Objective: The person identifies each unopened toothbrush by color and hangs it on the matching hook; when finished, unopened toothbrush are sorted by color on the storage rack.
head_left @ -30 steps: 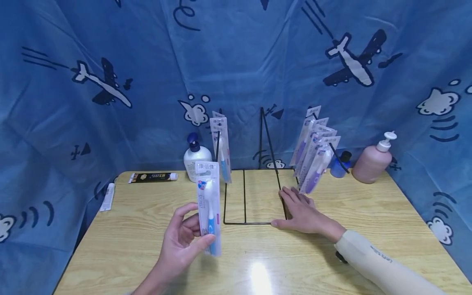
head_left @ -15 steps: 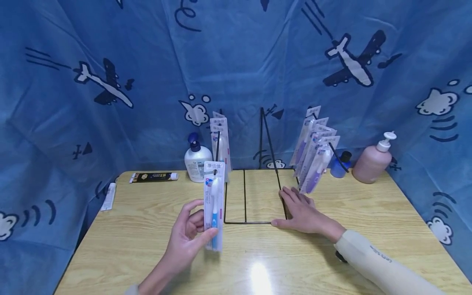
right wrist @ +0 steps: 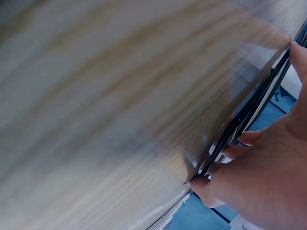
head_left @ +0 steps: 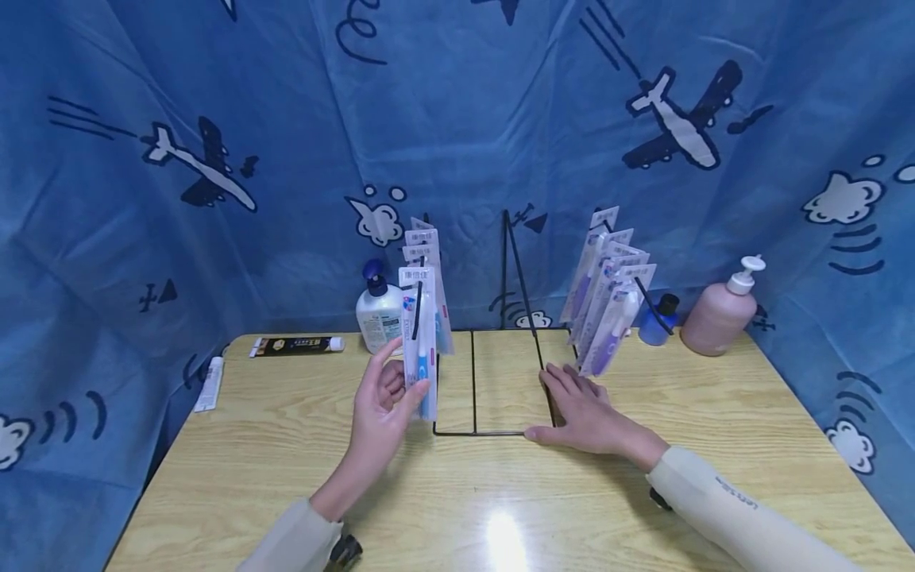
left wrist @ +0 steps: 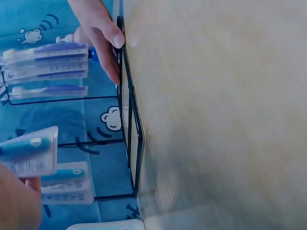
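My left hand [head_left: 386,405] pinches the lower part of a packaged blue toothbrush [head_left: 423,361] between thumb and fingers. The pack hangs upright at the front of the rack's left prong [head_left: 418,314], whose tip shows in front of the pack's upper part. Behind it on that prong are several like packs [head_left: 422,237], also seen as blue toothbrush packs [left wrist: 67,184] in the left wrist view. My right hand [head_left: 582,413] rests with spread fingers on the right side of the black wire rack's base [head_left: 457,434].
Packaged purple toothbrushes [head_left: 608,334] hang from the right prong; the middle prong [head_left: 519,274] is bare. A white pump bottle [head_left: 377,318], a black toothpaste tube [head_left: 296,345], a small white tube [head_left: 210,385], a blue bottle [head_left: 654,322] and a pink pump bottle [head_left: 718,318] line the table's back.
My left hand has moved the blue toothbrush pack forward and up onto the left prong, whose tip now comes out in front of it. The right hand has stayed on the rack base.
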`<state>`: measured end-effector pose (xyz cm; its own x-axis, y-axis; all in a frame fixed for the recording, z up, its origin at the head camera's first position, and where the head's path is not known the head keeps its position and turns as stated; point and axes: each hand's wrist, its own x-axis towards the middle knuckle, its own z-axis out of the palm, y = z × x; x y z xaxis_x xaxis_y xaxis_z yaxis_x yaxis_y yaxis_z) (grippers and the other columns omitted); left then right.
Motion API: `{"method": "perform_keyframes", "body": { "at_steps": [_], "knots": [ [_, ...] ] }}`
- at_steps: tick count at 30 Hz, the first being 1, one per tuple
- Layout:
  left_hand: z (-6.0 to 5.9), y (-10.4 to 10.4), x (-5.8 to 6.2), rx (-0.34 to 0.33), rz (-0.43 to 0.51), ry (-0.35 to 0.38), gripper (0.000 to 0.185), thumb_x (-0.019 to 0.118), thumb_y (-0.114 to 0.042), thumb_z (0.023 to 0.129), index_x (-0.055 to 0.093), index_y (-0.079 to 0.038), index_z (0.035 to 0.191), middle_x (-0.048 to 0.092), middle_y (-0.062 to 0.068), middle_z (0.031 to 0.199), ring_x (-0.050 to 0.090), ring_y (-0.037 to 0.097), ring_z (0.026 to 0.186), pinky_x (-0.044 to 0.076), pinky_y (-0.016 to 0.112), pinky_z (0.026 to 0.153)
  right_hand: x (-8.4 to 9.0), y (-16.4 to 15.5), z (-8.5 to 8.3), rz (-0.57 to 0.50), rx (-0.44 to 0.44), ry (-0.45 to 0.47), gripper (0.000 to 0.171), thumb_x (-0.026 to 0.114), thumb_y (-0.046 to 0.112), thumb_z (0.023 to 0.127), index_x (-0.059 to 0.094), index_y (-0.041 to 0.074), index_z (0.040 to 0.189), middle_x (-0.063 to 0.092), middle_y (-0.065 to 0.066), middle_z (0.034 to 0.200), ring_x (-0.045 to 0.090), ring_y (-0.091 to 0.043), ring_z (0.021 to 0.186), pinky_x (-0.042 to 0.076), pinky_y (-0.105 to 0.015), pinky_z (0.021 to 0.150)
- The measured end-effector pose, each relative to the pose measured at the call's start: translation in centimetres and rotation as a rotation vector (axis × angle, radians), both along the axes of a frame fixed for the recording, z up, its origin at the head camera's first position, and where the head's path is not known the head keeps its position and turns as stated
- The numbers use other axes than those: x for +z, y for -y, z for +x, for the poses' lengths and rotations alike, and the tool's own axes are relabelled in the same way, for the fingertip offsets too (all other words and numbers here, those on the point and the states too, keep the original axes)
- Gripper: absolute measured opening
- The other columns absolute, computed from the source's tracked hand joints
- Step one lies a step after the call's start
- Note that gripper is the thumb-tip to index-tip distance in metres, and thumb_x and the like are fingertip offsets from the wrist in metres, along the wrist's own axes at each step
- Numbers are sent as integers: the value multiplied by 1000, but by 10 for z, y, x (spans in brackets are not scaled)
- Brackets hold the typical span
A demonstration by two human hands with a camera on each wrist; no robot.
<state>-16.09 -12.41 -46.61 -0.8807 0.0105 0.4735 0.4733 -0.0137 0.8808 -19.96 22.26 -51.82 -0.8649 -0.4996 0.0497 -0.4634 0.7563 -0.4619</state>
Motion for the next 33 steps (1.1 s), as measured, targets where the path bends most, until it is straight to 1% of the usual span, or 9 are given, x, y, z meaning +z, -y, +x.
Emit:
{"method": "perform_keyframes", "body": {
  "at_steps": [3,10,14,17,20,23,25,29,33],
  "knots": [
    [-14,-6,-1,27,20,-6,69,69,10,102,44,-7,164,68,26,125,71,19,109,60,30,92,-2,1,0,-8,-4,-3,112,68,74,96,32,-5,167,27,-29,173,19,-57,158,21,-84,111],
    [-45,-12,-7,27,46,-38,67,67,5,106,42,-9,167,63,24,130,66,23,110,59,28,92,-9,1,-5,33,-40,-10,115,67,77,94,32,-2,169,25,-25,176,17,-52,161,21,-81,115],
    [-60,-9,-12,63,12,-26,69,71,2,105,42,-9,166,63,22,126,63,23,111,55,27,92,-3,4,-3,36,-38,-12,113,69,74,95,33,-4,168,26,-28,174,19,-54,160,22,-81,114],
    [-65,-4,-15,96,-31,-4,68,74,-1,103,44,-8,164,61,21,121,59,28,113,52,35,99,5,5,2,42,-23,-10,104,69,67,99,35,-5,167,29,-30,172,22,-57,158,25,-85,110],
    [-63,3,-19,114,-74,20,68,78,-6,102,46,-8,162,59,20,124,55,36,120,47,49,107,18,2,12,69,1,29,93,69,57,103,37,-4,166,31,-30,171,26,-57,156,25,-87,108],
    [-52,12,-20,125,-126,47,69,80,-11,102,47,-9,162,58,18,128,54,35,124,42,57,111,32,-8,25,88,50,70,82,70,47,106,40,0,166,33,-27,172,29,-55,156,27,-86,110],
    [-42,19,-19,130,-181,55,69,79,-12,102,46,-11,163,59,17,132,54,34,126,42,59,111,35,-21,35,94,93,57,76,70,43,108,42,4,166,35,-25,171,34,-51,155,31,-81,112],
    [-20,38,-16,154,-369,37,71,80,-18,102,45,-15,164,57,12,143,54,33,133,44,57,112,36,-52,53,83,131,-67,67,72,39,107,51,10,164,43,-18,169,44,-43,151,41,-71,111],
    [-1,69,-19,259,-682,-92,77,82,-30,98,47,-8,163,55,18,153,52,40,140,45,65,110,41,-87,67,73,77,-237,72,79,44,102,54,15,163,46,-13,168,49,-40,148,45,-70,106]
  ]
}}
